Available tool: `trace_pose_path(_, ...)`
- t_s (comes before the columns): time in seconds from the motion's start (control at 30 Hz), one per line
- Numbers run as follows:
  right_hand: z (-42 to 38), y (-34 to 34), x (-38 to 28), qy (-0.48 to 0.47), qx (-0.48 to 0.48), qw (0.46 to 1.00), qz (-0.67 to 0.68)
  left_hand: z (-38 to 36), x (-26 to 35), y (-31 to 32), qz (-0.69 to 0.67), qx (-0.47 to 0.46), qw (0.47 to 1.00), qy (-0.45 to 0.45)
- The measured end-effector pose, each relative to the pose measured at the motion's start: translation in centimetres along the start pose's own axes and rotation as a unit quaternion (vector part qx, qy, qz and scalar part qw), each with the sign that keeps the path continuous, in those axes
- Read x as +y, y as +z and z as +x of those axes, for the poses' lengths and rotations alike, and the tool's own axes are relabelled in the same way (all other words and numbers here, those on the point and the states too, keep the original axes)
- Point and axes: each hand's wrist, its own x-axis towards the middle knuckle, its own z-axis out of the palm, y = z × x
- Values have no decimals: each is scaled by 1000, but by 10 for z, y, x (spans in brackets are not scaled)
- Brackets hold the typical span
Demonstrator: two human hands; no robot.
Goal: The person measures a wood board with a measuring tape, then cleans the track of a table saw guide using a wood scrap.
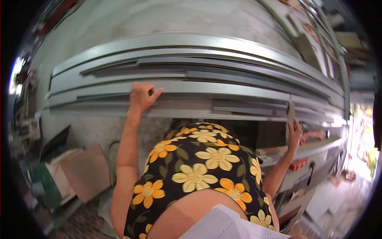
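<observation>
A stack of long grey strips lies across the view in front of me. My left hand reaches up and curls its fingers over the edge of one grey strip near the stack's front. My right hand is raised at the right end of the stack and holds a narrow grey piece that stands upright above its fingers. My flowered black and yellow garment fills the lower middle and hides what lies under the stack there.
Cardboard sheets lean at the lower left beside a green object. A grey machine with a black handle stands at the right. More boards and frames lean at the upper right. Concrete floor lies beyond the stack.
</observation>
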Motion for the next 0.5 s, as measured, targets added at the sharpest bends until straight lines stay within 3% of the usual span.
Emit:
trace_pose_path(0.17, -3, 15, -27, 6, -50, 996, 78, -15, -21, -10, 52, 36, 998, -16)
trace_pose_path(0.37, 9, 26, -23, -44, -89, 995, 30, -30, -43, -10, 81, 115, 990, -17)
trace_pose_path(0.5, 10, 40, -25, -47, -127, 987, 91, -31, -44, -9, 82, 150, 985, -19)
